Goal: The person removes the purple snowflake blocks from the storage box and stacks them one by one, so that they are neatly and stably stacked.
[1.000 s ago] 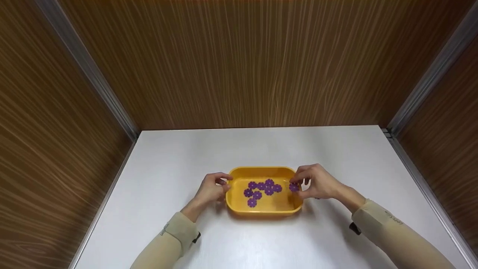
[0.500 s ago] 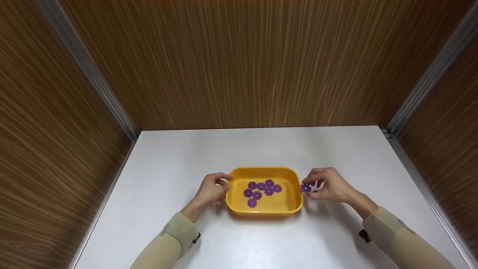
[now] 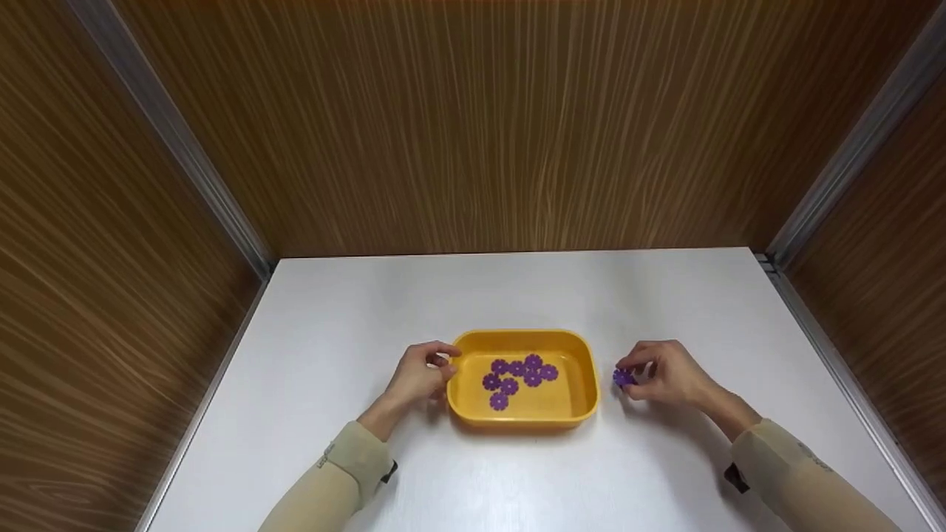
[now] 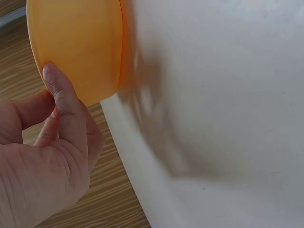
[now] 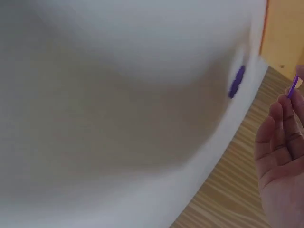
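A yellow plastic tray [image 3: 521, 422] stands on the white table, with several flat purple flower-shaped pieces [image 3: 509, 386] lying inside. My left hand [image 3: 415, 377] grips the tray's left rim between thumb and fingers; the left wrist view shows the fingers against the tray's end wall [image 4: 78, 52]. To the right of the tray, my right hand [image 3: 669, 373] pinches one purple flower piece [image 5: 293, 87] by its edge at the fingertips. Below that hand, another purple flower piece [image 5: 236, 81] lies on the table in the right wrist view. From the head view the two flowers overlap.
The white table [image 3: 473, 480] reaches back to a brown wood-grain panel [image 3: 517, 148]. Similar panels rise at left and right, with metal strips [image 3: 185, 148] along the corners. Both forearms come in from the front edge in beige sleeves.
My right hand has moved right from over the tray, carrying the flower piece out past the right rim and lower beside it. The left hand and tray have stayed put.
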`<state>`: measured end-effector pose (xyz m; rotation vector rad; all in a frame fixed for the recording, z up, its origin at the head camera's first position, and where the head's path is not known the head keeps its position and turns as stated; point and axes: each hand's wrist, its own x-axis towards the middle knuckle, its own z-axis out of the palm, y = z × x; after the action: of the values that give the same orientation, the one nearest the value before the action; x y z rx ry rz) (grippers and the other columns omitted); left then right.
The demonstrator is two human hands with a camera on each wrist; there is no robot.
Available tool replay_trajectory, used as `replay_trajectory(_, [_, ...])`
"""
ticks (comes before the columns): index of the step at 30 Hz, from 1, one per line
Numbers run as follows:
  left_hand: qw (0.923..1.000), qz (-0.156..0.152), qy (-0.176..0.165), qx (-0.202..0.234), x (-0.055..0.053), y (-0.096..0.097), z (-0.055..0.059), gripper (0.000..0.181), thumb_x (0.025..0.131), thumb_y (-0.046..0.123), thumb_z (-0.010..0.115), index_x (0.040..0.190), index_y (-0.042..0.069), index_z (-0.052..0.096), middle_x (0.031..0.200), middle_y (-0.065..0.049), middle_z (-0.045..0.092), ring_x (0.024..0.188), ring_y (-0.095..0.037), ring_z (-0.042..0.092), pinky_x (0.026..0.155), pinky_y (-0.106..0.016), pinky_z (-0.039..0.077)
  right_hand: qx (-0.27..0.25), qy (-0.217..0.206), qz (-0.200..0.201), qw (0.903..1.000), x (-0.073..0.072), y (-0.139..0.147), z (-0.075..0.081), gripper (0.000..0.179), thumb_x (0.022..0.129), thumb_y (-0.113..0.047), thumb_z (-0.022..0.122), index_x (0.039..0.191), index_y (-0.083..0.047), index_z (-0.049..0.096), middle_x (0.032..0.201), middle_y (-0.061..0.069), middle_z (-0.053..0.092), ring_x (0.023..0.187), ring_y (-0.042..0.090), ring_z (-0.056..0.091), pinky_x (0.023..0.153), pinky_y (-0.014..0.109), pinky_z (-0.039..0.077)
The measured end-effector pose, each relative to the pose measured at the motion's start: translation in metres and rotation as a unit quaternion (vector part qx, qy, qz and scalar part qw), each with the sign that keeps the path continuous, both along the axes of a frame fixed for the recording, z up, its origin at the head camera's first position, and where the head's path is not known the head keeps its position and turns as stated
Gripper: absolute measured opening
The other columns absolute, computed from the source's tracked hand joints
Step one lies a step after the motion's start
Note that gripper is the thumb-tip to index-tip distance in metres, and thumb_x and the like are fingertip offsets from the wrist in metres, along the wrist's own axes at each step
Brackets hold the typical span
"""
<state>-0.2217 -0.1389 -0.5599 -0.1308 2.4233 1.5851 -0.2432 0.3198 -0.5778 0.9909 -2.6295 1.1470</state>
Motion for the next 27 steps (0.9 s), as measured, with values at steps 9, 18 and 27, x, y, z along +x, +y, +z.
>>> replay_trajectory(9, [1.0000,-0.003,0.001,-0.004,-0.001,0.000,0.000,0.031,0.101,0.003,0.073,0.131,0.007,0.079,0.104,-0.008,0.064,0.067,-0.016,0.060,0.059,-0.028,0.063,0.028,-0.054,-0.031,0.9977,0.003,0.012,-0.009,0.030,0.074,-0.001,0.096,0.103,-0.005,0.090,0.089,0.005,0.080,0.076,0.014,0.068,0.067,0.018,0.059])
replay_trajectory(18, [1.0000,0.002,-0.007,-0.004,0.000,0.001,0.001,0.031,0.102,0.003,0.073,0.132,0.008,0.079,0.108,-0.009,0.063,0.070,-0.018,0.062,0.062,-0.030,0.066,0.055,-0.059,-0.036,0.9962,0.004,0.016,-0.016,0.029,0.076,-0.003,0.097,0.104,-0.005,0.090,0.089,0.003,0.080,0.078,0.010,0.067,0.070,0.017,0.057])
replay_trajectory(27, [0.9999,0.004,-0.011,-0.011,0.000,0.001,0.001,0.030,0.103,0.004,0.074,0.132,0.010,0.079,0.109,-0.009,0.062,0.075,-0.018,0.063,0.068,-0.033,0.068,0.077,-0.062,-0.046,0.9941,0.003,0.016,-0.019,0.030,0.079,-0.005,0.096,0.108,-0.007,0.090,0.092,-0.001,0.080,0.080,0.008,0.067,0.074,0.020,0.062])
